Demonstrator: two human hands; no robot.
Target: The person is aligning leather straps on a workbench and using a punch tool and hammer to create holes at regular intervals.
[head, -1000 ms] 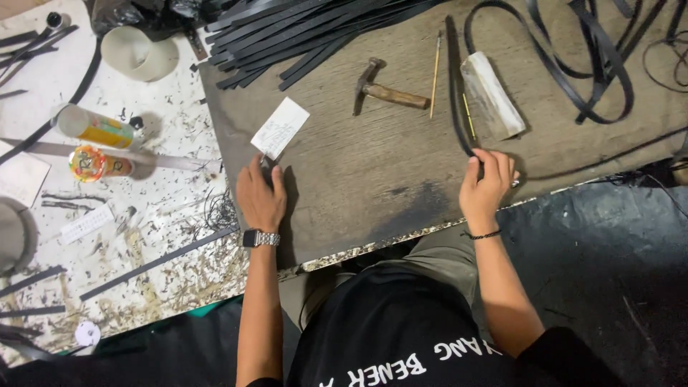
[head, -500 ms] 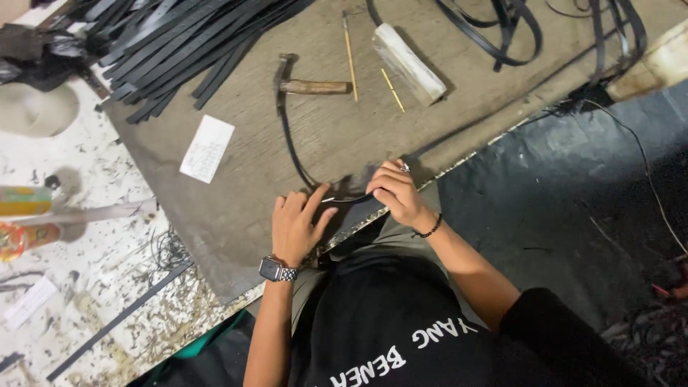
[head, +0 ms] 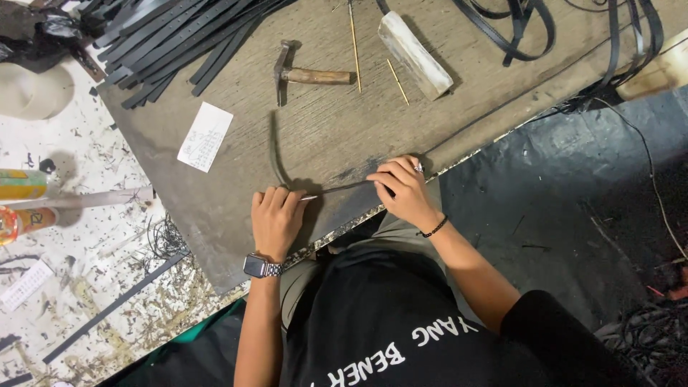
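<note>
a dark strap (head: 276, 154) lies on the counter (head: 337, 122), curving down from below the hammer (head: 304, 73) and bending right along the near edge, where both hands grip it. the left hand (head: 276, 218) presses down on the bend, fingers together over the strap, a thin pale tip showing just beside them. the right hand (head: 401, 188) has its fingers clamped on the strap's right end, a ring on one finger and a bead bracelet at the wrist. a watch sits on the left wrist. beyond the strap lies a white paper slip (head: 206, 136); near the hammer are two thin sticks (head: 354, 46) and a pale block (head: 416, 54). a heap of dark strips (head: 179, 36) covers the far left of the counter, with looped straps at the far right.
</note>
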